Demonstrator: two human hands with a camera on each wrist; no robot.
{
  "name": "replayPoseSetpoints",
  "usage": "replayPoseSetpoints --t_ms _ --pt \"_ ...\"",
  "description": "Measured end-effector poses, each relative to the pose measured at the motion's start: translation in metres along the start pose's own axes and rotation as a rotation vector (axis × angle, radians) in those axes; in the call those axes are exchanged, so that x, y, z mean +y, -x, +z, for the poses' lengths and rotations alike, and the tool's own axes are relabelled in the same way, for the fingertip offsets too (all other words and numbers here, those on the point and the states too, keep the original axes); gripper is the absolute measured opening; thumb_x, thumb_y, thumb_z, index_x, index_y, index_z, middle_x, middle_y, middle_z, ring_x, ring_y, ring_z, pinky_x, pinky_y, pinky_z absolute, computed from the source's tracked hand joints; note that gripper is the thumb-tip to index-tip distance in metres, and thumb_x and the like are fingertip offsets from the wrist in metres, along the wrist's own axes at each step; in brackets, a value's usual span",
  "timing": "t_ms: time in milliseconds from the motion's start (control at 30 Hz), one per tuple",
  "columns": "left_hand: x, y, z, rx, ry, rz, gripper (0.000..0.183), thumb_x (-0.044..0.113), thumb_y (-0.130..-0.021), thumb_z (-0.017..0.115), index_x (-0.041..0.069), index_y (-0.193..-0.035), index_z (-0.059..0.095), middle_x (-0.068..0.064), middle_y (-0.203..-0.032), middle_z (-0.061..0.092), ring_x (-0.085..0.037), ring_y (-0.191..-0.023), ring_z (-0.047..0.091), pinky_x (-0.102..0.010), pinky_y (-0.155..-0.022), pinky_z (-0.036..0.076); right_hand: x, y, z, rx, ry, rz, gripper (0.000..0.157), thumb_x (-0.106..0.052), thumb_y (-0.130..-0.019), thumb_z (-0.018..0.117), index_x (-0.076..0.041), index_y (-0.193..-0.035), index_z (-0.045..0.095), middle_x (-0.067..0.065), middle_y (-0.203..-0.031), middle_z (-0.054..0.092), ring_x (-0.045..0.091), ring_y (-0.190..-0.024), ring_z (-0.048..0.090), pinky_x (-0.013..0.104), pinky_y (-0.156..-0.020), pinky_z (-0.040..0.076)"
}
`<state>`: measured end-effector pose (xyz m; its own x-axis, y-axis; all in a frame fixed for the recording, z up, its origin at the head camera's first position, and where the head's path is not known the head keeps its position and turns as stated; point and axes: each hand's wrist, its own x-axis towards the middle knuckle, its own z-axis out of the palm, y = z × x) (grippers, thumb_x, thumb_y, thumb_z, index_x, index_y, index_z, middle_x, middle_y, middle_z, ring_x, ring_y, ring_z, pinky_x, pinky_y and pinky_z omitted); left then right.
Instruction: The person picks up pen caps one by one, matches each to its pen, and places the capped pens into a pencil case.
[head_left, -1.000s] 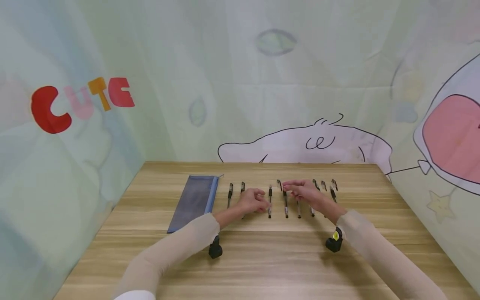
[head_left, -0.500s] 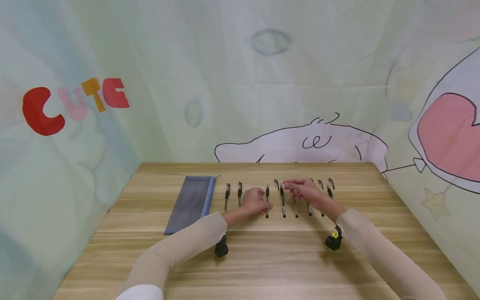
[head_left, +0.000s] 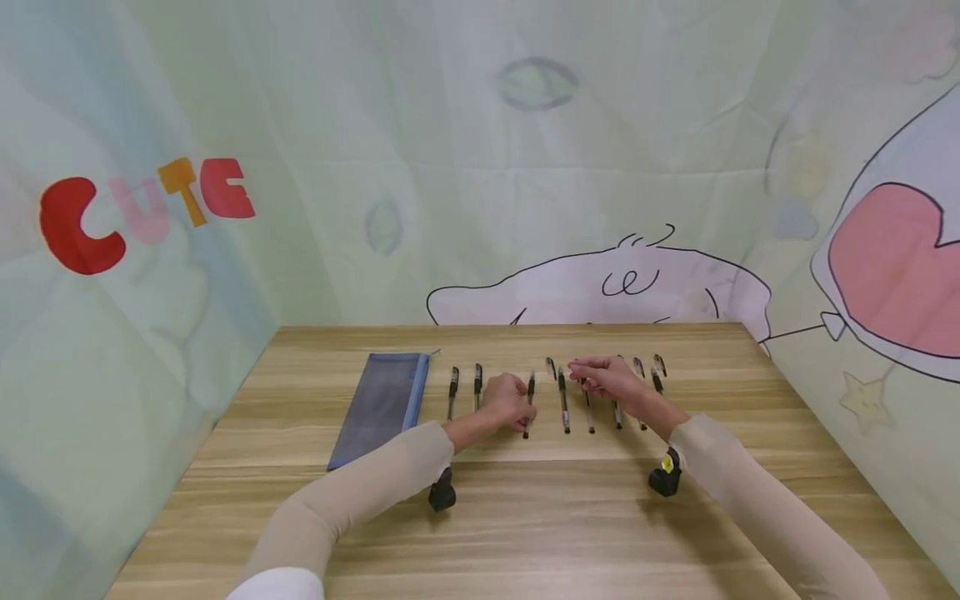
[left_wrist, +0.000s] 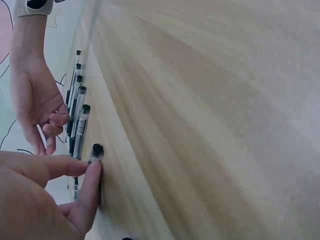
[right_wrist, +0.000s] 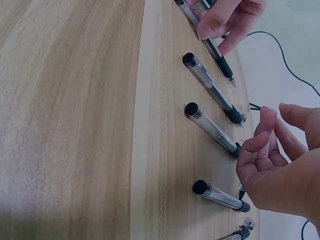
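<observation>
My left hand (head_left: pixel 505 400) pinches an uncapped gel pen (right_wrist: pixel 220 59) between thumb and fingers. This pen has a clear barrel and a black grip, and its tip points to the table's far side. To its right, several uncapped gel pens lie in a row, such as the nearest pen (head_left: pixel 564 402). My right hand (head_left: pixel 611 382) hovers over that row with fingers loosely bent; I see nothing in its grasp. Loose caps lie beyond the pens, among them one cap (head_left: pixel 551 367) left of the right hand and another cap (head_left: pixel 660 364) right of it.
A blue mesh zip pouch (head_left: pixel 375 408) lies flat on the left of the wooden table (head_left: pixel 510 533). Between pouch and left hand are two capped pens, the left one (head_left: pixel 453 392) and the right one (head_left: pixel 477 383). A printed curtain (head_left: pixel 360 208) stands behind the table.
My left hand has come down onto the gel pen and now pinches it; the pen has turned slightly, its rear end shifting left. The right hand has hardly moved. The head view has shifted a little.
</observation>
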<state>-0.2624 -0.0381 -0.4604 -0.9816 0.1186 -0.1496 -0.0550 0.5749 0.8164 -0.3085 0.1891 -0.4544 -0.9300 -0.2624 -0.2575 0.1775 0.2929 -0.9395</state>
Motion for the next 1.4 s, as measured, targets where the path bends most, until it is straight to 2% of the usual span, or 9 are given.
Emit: replayPoseSetpoints --t_ms 133,300,467,733,867,1000,1233,1400 --pt "-0.004 0.000 -0.002 0.013 0.036 0.002 0.035 0.003 -0.083 0.080 -0.007 -0.115 0.071 -0.020 -0.097 0.077 -0.015 -0.055 0.071 -0.024 -0.050 0.060 0.000 -0.001 0.000 -0.001 -0.010 0.006 0.043 -0.022 -0.103 0.061 0.002 -0.140 0.057 0.006 -0.112 0.074 0.001 -0.073 0.059 0.015 -0.062 0.049" --pt "-0.008 0.003 -0.008 0.004 0.137 -0.016 0.027 0.002 -0.084 0.077 -0.007 -0.109 0.073 -0.016 -0.086 0.076 -0.014 -0.057 0.070 -0.026 -0.054 0.062 -0.001 0.003 -0.003 -0.009 -0.027 -0.005 0.044 -0.019 -0.104 0.060 0.003 -0.142 0.055 0.005 -0.112 0.075 0.000 -0.072 0.059 0.015 -0.065 0.050" --pt "-0.006 0.013 -0.015 -0.002 0.207 -0.059 0.028 0.003 -0.086 0.076 -0.005 -0.112 0.072 -0.015 -0.086 0.075 -0.015 -0.063 0.070 -0.027 -0.058 0.063 0.000 0.005 -0.007 0.004 -0.053 -0.009 0.043 -0.017 -0.105 0.059 0.004 -0.142 0.055 0.002 -0.107 0.074 0.001 -0.071 0.060 0.016 -0.062 0.046" --pt "-0.008 0.023 -0.020 -0.011 0.332 -0.138 0.029 0.001 -0.085 0.074 -0.001 -0.113 0.070 -0.013 -0.092 0.072 -0.017 -0.070 0.068 -0.028 -0.064 0.065 0.003 0.002 -0.002 0.011 -0.019 0.020 0.044 -0.023 -0.104 0.062 0.001 -0.140 0.057 0.003 -0.110 0.075 0.003 -0.077 0.064 0.016 -0.068 0.054" --pt "-0.011 0.026 -0.023 -0.023 0.395 -0.164 0.033 0.000 -0.084 0.073 -0.001 -0.117 0.069 -0.011 -0.091 0.070 -0.016 -0.070 0.068 -0.030 -0.065 0.065 0.002 -0.003 0.001 -0.002 -0.022 0.021 0.042 -0.023 -0.104 0.061 0.001 -0.138 0.059 0.003 -0.109 0.074 0.004 -0.076 0.062 0.015 -0.064 0.050" --pt "-0.013 0.028 -0.026 -0.038 0.439 -0.165 0.036 0.001 -0.086 0.071 -0.001 -0.121 0.067 -0.010 -0.093 0.069 -0.016 -0.072 0.068 -0.029 -0.067 0.065 0.001 -0.007 0.001 -0.014 -0.028 -0.010 0.042 -0.021 -0.105 0.058 0.004 -0.138 0.058 0.000 -0.104 0.072 0.005 -0.075 0.057 0.017 -0.062 0.046" --pt "-0.017 0.033 -0.027 -0.062 0.494 -0.133 0.039 0.002 -0.091 0.070 -0.002 -0.129 0.063 -0.013 -0.102 0.071 -0.016 -0.079 0.070 -0.028 -0.070 0.065 0.000 -0.018 -0.001 0.019 -0.062 0.030 0.043 -0.020 -0.106 0.056 0.004 -0.142 0.054 -0.006 -0.099 0.072 0.003 -0.073 0.055 0.016 -0.061 0.044" --pt "-0.018 0.034 -0.028 -0.063 0.510 -0.097 0.038 0.000 -0.090 0.070 -0.003 -0.128 0.063 -0.011 -0.099 0.071 -0.014 -0.077 0.069 -0.029 -0.072 0.065 -0.005 -0.028 0.002 0.058 -0.008 0.017 0.045 -0.025 -0.104 0.060 0.003 -0.139 0.058 -0.003 -0.101 0.073 0.004 -0.072 0.055 0.016 -0.059 0.043"
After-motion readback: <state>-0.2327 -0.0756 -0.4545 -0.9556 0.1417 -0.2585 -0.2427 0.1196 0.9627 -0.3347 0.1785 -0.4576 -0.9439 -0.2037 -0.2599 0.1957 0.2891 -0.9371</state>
